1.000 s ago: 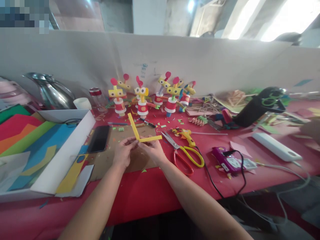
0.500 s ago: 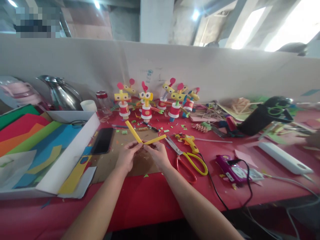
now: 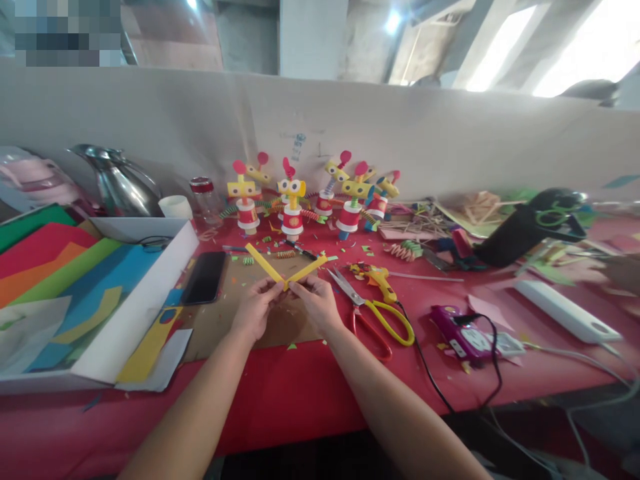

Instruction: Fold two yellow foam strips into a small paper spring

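Note:
Yellow paper strips (image 3: 263,261) form a V in front of me, their lower ends meeting between my fingertips. My left hand (image 3: 257,308) pinches them near that joint from the left. From the right, my right hand (image 3: 316,301) pinches the same spot. Whether it is two strips or one folded strip I cannot tell. Under my hands lies a brown cardboard mat (image 3: 235,320). Just right of my right hand, scissors (image 3: 357,303) with one red and one yellow handle lie with blades parted. A yellow glue gun (image 3: 383,285) rests beyond them.
Several paper-cup figures (image 3: 293,217) with coiled arms stand at the back. On the left are a phone (image 3: 204,277), a white box (image 3: 135,320) of coloured paper and a metal jug (image 3: 120,180). A purple power socket (image 3: 465,337) with cables and a white bar (image 3: 565,310) lie right.
The right-hand yellow strip has tilted up more steeply, making a more even V. Both hands keep their pinch, and the view has shifted slightly.

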### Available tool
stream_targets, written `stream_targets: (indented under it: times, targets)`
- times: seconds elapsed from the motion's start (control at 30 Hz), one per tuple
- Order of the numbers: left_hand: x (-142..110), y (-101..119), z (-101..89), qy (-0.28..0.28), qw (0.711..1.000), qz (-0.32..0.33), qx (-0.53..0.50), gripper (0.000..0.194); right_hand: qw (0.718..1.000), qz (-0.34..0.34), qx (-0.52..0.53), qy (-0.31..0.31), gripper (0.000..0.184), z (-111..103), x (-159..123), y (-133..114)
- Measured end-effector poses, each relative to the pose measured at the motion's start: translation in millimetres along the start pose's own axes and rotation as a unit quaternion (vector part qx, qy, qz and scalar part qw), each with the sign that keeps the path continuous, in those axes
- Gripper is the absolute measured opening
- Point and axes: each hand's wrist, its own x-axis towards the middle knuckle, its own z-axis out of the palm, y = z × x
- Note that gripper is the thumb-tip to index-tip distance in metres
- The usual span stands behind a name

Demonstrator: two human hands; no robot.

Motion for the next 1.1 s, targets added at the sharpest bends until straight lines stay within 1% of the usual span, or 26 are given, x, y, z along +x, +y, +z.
stream_targets:
  times: [0.1, 0.2, 0.27, 0.33, 0.4, 0.5, 0.53, 0.6, 0.7, 0.77, 0.83, 0.9, 1.03, 1.1]
  targets:
    - [-2, 3, -1.9, -0.021, 0.998, -0.019, 0.06, 0.027, 1.0, -0.003, -0.013, 0.0, 0.011, -2, 1, -3]
    - [-1, 4, -4.9, -0.006, 0.996, -0.014, 0.092, 0.028, 1.0, -0.004, -0.015, -0.007, 0.011, -2, 1, -4]
    - [1, 3, -6.7, 0.007, 0.997, -0.012, 0.079, 0.029, 1.0, 0.0, -0.002, -0.014, 0.012, 0, 0, -3]
    - [3, 2, -8.0, 0.011, 0.999, -0.014, 0.043, 0.028, 1.0, 0.002, 0.016, -0.02, 0.014, 1, -1, -2]
    - [5, 2, -9.1, 0.014, 1.0, -0.02, -0.001, 0.026, 0.999, 0.002, 0.025, -0.038, 0.02, 2, -2, 0]
    - [7, 0, -9.9, 0.02, 0.999, -0.028, -0.039, 0.021, 0.998, -0.015, 0.004, -0.066, 0.03, 4, -4, 5]
    - [7, -1, -9.8, 0.02, 0.999, -0.028, -0.04, 0.021, 0.998, -0.025, -0.01, -0.065, 0.031, 5, -4, 7]
    - [6, -3, -9.1, 0.018, 0.999, -0.026, -0.033, 0.02, 0.997, -0.045, -0.045, -0.042, 0.029, 5, -4, 9]
    - [4, -4, -7.3, 0.016, 0.999, -0.026, -0.029, 0.02, 0.992, -0.079, -0.094, -0.003, 0.018, 4, -3, 12]
    - [2, -3, -6.4, 0.014, 0.999, -0.031, -0.035, 0.02, 0.99, -0.092, -0.106, 0.01, 0.012, 3, -2, 12]
    - [1, -3, -6.2, 0.014, 0.999, -0.035, -0.031, 0.021, 0.992, -0.087, -0.095, 0.008, 0.011, 1, -2, 12]
    - [1, -3, -6.2, 0.016, 0.999, -0.032, -0.001, 0.023, 0.994, -0.071, -0.079, 0.002, 0.013, 1, -2, 12]
    - [-2, -3, -3.5, 0.037, 0.996, 0.01, 0.085, 0.031, 0.997, -0.046, -0.066, 0.017, 0.017, 1, -3, 11]
    - [-4, -1, -0.2, 0.035, 0.995, 0.006, 0.089, 0.03, 0.997, -0.036, -0.057, 0.024, 0.019, 0, -3, 10]
